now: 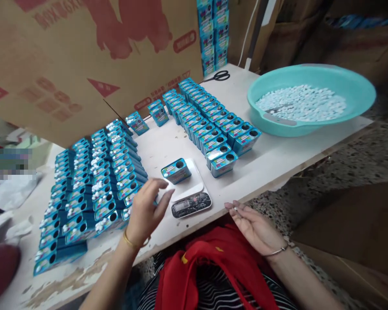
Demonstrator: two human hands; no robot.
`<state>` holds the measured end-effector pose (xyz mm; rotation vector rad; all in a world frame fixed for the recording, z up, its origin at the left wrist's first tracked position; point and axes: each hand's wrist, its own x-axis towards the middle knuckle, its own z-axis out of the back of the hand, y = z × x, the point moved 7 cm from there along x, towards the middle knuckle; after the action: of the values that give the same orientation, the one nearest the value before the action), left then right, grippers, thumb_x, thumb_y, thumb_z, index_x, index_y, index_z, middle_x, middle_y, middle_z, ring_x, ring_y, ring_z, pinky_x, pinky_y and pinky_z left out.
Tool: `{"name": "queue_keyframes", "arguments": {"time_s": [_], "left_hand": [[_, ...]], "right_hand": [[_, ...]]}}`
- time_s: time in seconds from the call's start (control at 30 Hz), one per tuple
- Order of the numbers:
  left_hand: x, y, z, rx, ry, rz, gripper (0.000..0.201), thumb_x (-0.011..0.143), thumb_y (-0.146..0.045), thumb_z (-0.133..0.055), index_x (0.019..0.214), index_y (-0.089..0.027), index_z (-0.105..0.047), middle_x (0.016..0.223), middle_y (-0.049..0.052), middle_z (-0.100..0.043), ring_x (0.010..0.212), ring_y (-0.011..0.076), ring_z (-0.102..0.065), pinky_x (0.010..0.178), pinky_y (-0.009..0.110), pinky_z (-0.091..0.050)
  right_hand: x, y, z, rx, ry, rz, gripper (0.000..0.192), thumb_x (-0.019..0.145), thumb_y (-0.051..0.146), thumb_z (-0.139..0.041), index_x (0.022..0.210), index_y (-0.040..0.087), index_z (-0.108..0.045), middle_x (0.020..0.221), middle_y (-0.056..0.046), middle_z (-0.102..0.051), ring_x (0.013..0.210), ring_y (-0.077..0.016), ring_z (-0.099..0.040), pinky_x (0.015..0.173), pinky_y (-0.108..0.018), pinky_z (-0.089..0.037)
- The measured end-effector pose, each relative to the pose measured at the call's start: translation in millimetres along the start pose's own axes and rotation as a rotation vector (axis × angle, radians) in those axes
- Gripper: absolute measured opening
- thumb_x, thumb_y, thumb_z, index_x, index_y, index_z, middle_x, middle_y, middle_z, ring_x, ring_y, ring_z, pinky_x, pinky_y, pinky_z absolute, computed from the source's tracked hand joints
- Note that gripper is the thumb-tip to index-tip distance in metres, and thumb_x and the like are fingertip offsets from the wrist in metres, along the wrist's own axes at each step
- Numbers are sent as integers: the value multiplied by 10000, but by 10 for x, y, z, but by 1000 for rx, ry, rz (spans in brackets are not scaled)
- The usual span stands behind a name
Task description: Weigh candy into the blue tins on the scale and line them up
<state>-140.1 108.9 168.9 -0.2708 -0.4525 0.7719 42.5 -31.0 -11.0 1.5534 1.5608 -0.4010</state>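
On scale (190, 193): blue tin (176, 170), label unreadable.

White tabletop (271, 161) in front of me, paint worn off at the near-left edge. Big cardboard sheet w/ red print (84, 56) leans behind it as a backdrop. Speckled terrazzo floor (358, 159) on the right, brown cardboard box (352, 228) on it. Dim brown sacks (342, 38) at the back. Soft, even light.

Tin labels (176, 168) too small to read, scale display (185, 206) illegible, left-edge patch (8, 163) blurred
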Motion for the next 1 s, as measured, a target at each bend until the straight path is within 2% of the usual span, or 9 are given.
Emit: {"name": "queue_keyframes", "arguments": {"time_s": [0.13, 0.27, 0.43, 0.5, 0.57, 0.7, 0.8, 0.9, 1.0], "left_hand": [[-722, 299, -450, -136, 53, 151, 69, 890, -248, -501, 867, -191, -532, 837, 25, -577, 786, 131, -552, 705, 253, -448], [-1207, 643, -799, -133, 26, 314, 124, 906, -273, -457, 859, -190, -537, 823, 27, -569, 772, 142, -544, 708, 275, -452], [-1348, 777, -901, -106, -30, 344, 145, 906, -263, -440, 845, -192, -550, 890, 53, -570, 843, 166, -538, 767, 324, -456], [-1352, 793, -910, -118, -29, 343, 140, 907, -259, -440, 851, -196, -553, 894, 53, -568, 843, 167, -537, 762, 326, -457], [-1359, 806, -906, -140, -41, 340, 137, 907, -258, -441, 851, -198, -551, 881, 50, -567, 834, 165, -541, 750, 319, -461], [-1370, 822, -892, -147, -50, 351, 141, 905, -257, -444, 843, -194, -554, 867, 46, -570, 826, 160, -552, 745, 309, -467], [-1357, 813, -878, -134, -49, 345, 149, 903, -263, -447, 842, -195, -565, 864, 45, -584, 825, 159, -568, 742, 301, -481], [-1347, 807, -821, -94, -109, 287, 140, 886, -282, -473, 847, -207, -584, 866, 42, -611, 824, 168, -598, 742, 303, -504], [-1356, 899, -802, -37, -186, 192, 113, 850, -299, -517, 884, -246, -611, 871, 26, -643, 799, 183, -630, 708, 309, -529]], "right_hand": [[-90, 15, -199, -278, 144, 106, 265, 671, 222, -763, 873, 146, -610, 782, -36, -675, 705, -92, -641, 639, -167, -531], [-149, 296, -807, -701, 330, 394, 307, 758, 425, -675, 859, 168, -541, 696, 4, -626, 467, -69, -525, 410, -190, -370], [-204, 535, -1805, -1225, 503, 929, 197, 877, 354, -523, 823, 168, -555, 652, 19, -552, 532, -82, -467, 537, -231, -356], [-164, 492, -2085, -1416, 531, 1054, 159, 887, 292, -509, 801, 168, -557, 661, 6, -555, 597, -104, -484, 593, -243, -354], [-94, 416, -2257, -1564, 525, 1097, 123, 888, 241, -503, 805, 170, -560, 690, -10, -576, 644, -124, -505, 624, -251, -349], [-8, 263, -2382, -1773, 466, 1084, 139, 884, 292, -528, 896, 173, -598, 702, -30, -595, 680, -157, -525, 619, -260, -334], [-47, 336, -2412, -1758, 439, 1140, 253, 882, 353, -536, 1024, 157, -608, 689, -24, -584, 667, -158, -519, 640, -263, -354], [-50, 772, -2379, -1647, 352, 1302, 290, 899, 358, -503, 1054, 136, -607, 714, -24, -581, 700, -151, -527, 701, -259, -383], [132, 1609, -2167, -1657, 47, 1394, 327, 904, 376, -481, 1084, 122, -583, 797, -51, -608, 789, -163, -554, 743, -258, -398]]}}
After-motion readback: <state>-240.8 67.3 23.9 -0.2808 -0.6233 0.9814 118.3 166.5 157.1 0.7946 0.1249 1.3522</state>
